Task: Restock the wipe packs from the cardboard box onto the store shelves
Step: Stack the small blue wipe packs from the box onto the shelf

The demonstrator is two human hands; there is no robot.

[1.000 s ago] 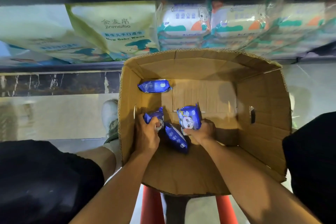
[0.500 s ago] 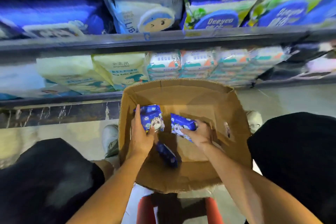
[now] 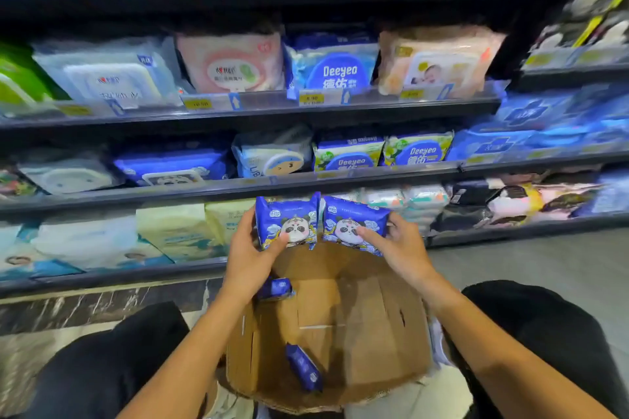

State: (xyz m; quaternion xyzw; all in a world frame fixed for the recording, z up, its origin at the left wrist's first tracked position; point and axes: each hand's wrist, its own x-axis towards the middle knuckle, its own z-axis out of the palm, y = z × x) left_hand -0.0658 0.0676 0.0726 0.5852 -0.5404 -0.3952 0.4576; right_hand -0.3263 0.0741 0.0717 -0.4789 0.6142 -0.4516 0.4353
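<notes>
My left hand (image 3: pixel 248 258) grips a blue wipe pack with a panda face (image 3: pixel 287 223), held upright above the cardboard box (image 3: pixel 381 343). My right hand (image 3: pixel 398 248) grips a second panda wipe pack (image 3: pixel 352 226) right beside the first, their edges nearly touching. Both packs are raised in front of the lower store shelves (image 3: pixel 238 189). Two more blue packs stay in the box: one (image 3: pixel 276 287) just under my left wrist, another (image 3: pixel 304 367) lying on the box floor near the front.
The shelves hold rows of other wipe packs, including Deeyeo packs (image 3: pixel 340 70) and a pink pack (image 3: pixel 231 65). Yellow price labels (image 3: pixel 310 98) line the shelf edges. My knees in black trousers (image 3: pixel 102 367) flank the box. Grey floor (image 3: pixel 527 265) lies to the right.
Both hands have lifted their panda packs out of the box and up towards the shelves. The view has tilted upward, showing more shelves.
</notes>
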